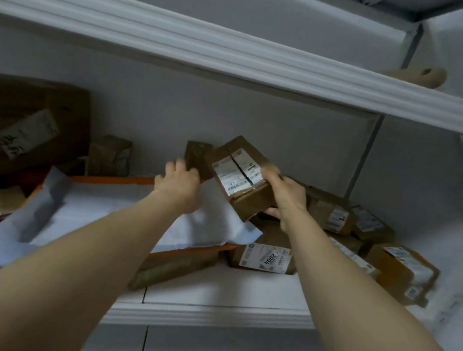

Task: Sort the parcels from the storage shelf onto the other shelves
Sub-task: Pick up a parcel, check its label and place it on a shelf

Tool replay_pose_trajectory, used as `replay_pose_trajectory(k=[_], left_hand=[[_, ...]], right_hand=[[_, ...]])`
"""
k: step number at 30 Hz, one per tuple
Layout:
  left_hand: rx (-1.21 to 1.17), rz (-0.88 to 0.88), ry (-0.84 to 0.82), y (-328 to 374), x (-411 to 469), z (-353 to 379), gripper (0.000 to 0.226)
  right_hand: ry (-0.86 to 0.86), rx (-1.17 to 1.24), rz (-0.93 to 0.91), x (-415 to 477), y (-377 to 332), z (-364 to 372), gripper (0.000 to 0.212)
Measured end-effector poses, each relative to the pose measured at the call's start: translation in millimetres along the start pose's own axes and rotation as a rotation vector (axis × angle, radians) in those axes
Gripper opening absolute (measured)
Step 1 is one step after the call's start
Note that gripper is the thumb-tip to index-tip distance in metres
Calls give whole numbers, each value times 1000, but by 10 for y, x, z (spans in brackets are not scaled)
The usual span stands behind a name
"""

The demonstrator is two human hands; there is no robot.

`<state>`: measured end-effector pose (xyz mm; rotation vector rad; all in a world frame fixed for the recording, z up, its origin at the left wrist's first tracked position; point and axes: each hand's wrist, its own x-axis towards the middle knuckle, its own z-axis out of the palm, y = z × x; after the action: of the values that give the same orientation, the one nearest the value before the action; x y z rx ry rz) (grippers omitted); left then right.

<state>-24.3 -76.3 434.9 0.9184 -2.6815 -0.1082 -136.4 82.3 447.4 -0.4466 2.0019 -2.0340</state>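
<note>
The white mailers (116,212) on the left hung over the near lip of the storage shelf (221,297), and I judged that a brush of my forearm could slide them off. My left grip (179,184) had its fingers curled against the lower edge of a small dark box (197,155) near the far wall; whether it truly held that box I could not tell. Just right of it, the labelled parcel (239,176) was lifted clear of the shelf, above the middle of the heap. It sat tilted, its label face turned up and toward me, and its long axis seemed to run from the raised far end down to the near end. My right grip (282,196) was closed on its right side, thumb on top and fingers underneath. One-handed on a tilted carton, it could slip and drop onto the boxes (338,215) below, knocking the rightmost box (402,273) toward the edge.
</note>
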Motion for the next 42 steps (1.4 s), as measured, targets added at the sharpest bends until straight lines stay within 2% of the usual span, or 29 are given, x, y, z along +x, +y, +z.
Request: replay_pose_trajectory(k=[2, 5, 10, 14, 21, 30, 34, 38, 42], left_hand=[[3, -95, -165, -268, 72, 122, 48], [-30, -104, -297, -536, 119, 298, 58], [-31, -108, -465, -764, 153, 453, 69], [-6, -74, -567, -832, 133, 466, 75], [45, -71, -588, -878, 203, 508, 82], [-28, -111, -603, -892, 227, 537, 68], [-89, -142, -538, -780, 200, 447, 60], [-102, -52, -298, -471, 144, 247, 47], [-217, 33, -43, -87, 64, 89, 27]], right_hand=[[22, -236, -144, 92, 28, 198, 54], [10, -562, -298, 178, 57, 445, 59], [-13, -810, -329, 276, 172, 785, 59], [-3, -909, -365, 341, 305, 963, 54], [57, -1017, -446, 348, 344, 1060, 54], [-14, -1123, -311, 331, 408, 959, 72], [0, -1053, -341, 301, 388, 936, 74], [78, -936, -343, 269, 331, 795, 71], [131, -906, -334, 251, 304, 490, 58]])
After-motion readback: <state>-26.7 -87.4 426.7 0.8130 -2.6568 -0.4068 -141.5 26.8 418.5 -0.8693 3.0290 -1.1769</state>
